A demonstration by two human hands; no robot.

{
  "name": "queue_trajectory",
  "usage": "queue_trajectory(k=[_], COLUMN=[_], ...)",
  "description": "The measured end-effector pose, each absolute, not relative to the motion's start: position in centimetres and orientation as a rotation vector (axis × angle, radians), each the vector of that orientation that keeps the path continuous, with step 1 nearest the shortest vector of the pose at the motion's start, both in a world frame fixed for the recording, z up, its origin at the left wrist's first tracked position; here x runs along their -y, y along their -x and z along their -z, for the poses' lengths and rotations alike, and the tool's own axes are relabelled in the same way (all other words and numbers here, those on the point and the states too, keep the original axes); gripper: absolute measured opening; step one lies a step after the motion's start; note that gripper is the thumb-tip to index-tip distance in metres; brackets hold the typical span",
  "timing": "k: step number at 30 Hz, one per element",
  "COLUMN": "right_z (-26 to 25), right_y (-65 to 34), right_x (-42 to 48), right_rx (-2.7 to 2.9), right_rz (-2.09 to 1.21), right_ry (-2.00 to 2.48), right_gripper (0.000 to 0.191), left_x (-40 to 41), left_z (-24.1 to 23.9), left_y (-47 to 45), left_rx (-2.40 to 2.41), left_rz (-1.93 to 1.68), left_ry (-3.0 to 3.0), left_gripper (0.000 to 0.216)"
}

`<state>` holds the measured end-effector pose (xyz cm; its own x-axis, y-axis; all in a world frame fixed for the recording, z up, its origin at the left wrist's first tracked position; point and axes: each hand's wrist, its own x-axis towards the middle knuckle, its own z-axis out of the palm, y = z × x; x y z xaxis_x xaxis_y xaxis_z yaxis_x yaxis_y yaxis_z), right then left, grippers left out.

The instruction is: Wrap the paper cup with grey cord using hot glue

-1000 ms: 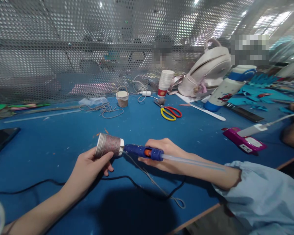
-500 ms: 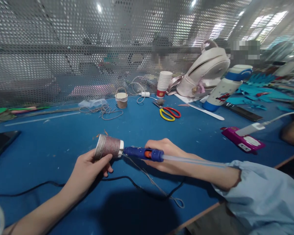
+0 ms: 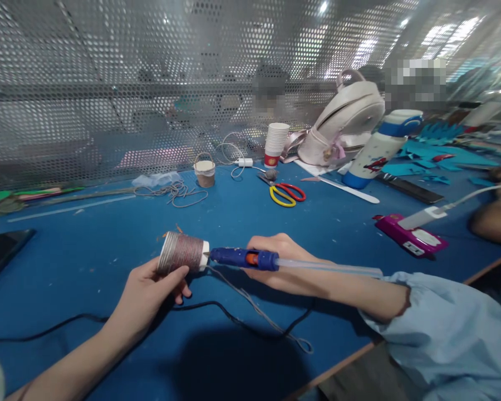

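My left hand (image 3: pixel 158 284) grips a paper cup (image 3: pixel 182 252) lying on its side, wound with grey and reddish-brown cord except for a white band at its right end. In my right hand (image 3: pixel 279 256) is a blue hot glue gun (image 3: pixel 244 258), its nozzle at the cup's white band. I cannot tell whether the tip touches the cup. A clear glue stick (image 3: pixel 329 268) sticks out of the gun's back. From the cup a loose grey cord (image 3: pixel 254 306) trails to the right over the table, ending in a loop.
Behind lie scissors (image 3: pixel 288 194), a small bucket-like cup (image 3: pixel 205 174), tangled cord (image 3: pixel 179 192) and stacked paper cups (image 3: pixel 275 146). A backpack (image 3: pixel 342 125), bottle (image 3: pixel 379 150) and magenta device (image 3: pixel 411 235) are to the right. A black cable (image 3: pixel 217 305) crosses in front. A phone (image 3: pixel 6 248) lies left.
The view has shifted slightly. The glue gun's nozzle has moved a little up along the cup's white band; both hands keep their holds.
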<state>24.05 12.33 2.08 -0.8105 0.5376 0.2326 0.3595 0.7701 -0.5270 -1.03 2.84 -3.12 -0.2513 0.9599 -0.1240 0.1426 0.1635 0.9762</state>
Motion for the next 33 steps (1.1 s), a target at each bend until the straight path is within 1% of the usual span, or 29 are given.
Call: queue_trajectory(k=[7,14,20,27,33], right_z=[-2.26,-2.45,-2.63,-2.78,-2.78], right_y=[-24.16,-24.19,-24.22,-24.17,-24.34], right_x=[-12.10,-12.23,-12.02,-12.21,-11.82], right_rx=[2.626,2.508,2.547,2.491,2.558], right_rz=[-0.628,-0.798,-0.786,-0.855,-0.793], right_ry=[0.645,0.824,0.772,0.922,0.770], right_gripper=[0.014,0.013,0.015,0.016,0.015], left_x=[-2.85,-2.83,-2.86,-2.91,-2.89], left_z=[3.27,3.68,3.20,3.41,3.67], left_y=[1.20,1.57,1.24,1.39,1.55], left_rx=[-1.556,-1.564,-1.579,-1.598,-1.570], left_rz=[-1.206,-1.233,-1.242,-1.234,-1.246], left_ry=[-1.126,-1.172,-1.204,-1.223,-1.223], left_gripper=[0.023,0.019,0.019,0.015,0.016])
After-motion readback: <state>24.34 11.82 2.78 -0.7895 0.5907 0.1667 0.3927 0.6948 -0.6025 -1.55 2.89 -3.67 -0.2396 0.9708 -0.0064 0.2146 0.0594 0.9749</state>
